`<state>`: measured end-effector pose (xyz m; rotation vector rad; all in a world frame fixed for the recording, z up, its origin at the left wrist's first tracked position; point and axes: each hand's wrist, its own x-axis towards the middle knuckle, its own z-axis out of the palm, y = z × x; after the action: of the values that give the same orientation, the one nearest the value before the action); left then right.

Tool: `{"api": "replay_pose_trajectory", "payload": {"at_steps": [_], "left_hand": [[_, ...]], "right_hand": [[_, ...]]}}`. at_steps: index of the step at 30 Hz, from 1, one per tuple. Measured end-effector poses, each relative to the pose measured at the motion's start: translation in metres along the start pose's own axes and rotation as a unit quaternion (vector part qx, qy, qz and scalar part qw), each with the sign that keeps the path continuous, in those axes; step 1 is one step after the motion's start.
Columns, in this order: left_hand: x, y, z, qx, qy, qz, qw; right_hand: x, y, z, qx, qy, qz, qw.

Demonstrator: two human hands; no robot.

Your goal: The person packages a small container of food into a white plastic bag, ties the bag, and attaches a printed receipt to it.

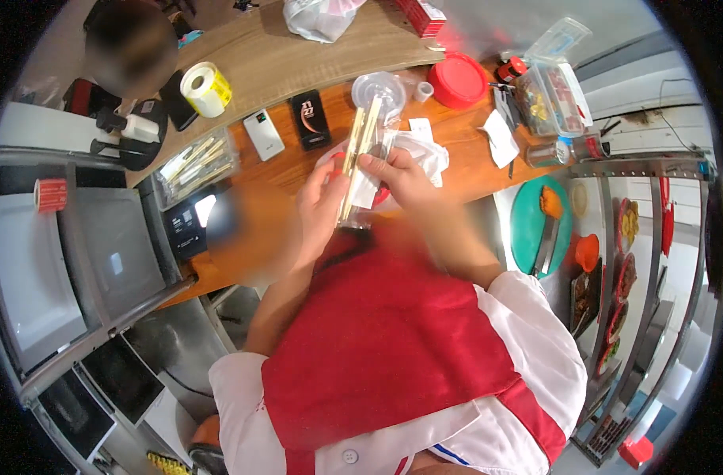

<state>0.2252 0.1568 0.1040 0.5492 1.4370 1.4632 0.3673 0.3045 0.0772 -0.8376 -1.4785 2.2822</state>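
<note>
Pale wooden chopsticks (370, 122) in clear plastic sleeves are held upright in front of my red apron (385, 332). My left hand (320, 205) grips them low on the left side. Against their right side presses the thumb of my right hand (404, 178), its fingers curled around the plastic. Behind and under the hands lies a crumpled white plastic bag (426, 148), partly hidden, with red print or material showing below. A clear round plastic lid or tub (378, 89) sits just beyond the chopstick tips.
Left on the wooden table are a white phone (264, 135), a black phone box (311, 120) and a tray of wrapped chopsticks (198, 163). A label roll (206, 89) stands on the raised shelf (266, 59). Rightward are a red-lidded tub (457, 80) and a green cutting board (524, 219) with a cleaver (546, 243).
</note>
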Motion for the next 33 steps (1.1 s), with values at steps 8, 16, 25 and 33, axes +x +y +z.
{"api": "replay_pose_trajectory", "payload": {"at_steps": [8,16,25,33], "left_hand": [[-0.004,-0.032,-0.088,0.273,0.182,0.149,0.933],[0.057,-0.013,-0.321,0.756,0.299,0.125,0.569],[0.002,-0.024,-0.035,0.510,0.094,0.130,0.845],[0.011,-0.111,-0.076,0.135,0.148,-0.001,0.980]], "right_hand": [[-0.008,-0.002,-0.005,-0.137,0.082,-0.090,0.983],[-0.018,-0.044,-0.046,-0.429,0.090,-0.223,0.871],[0.030,0.043,-0.031,-0.801,-0.063,-0.093,0.588],[0.016,0.067,-0.035,-0.716,-0.045,-0.259,0.646]]}}
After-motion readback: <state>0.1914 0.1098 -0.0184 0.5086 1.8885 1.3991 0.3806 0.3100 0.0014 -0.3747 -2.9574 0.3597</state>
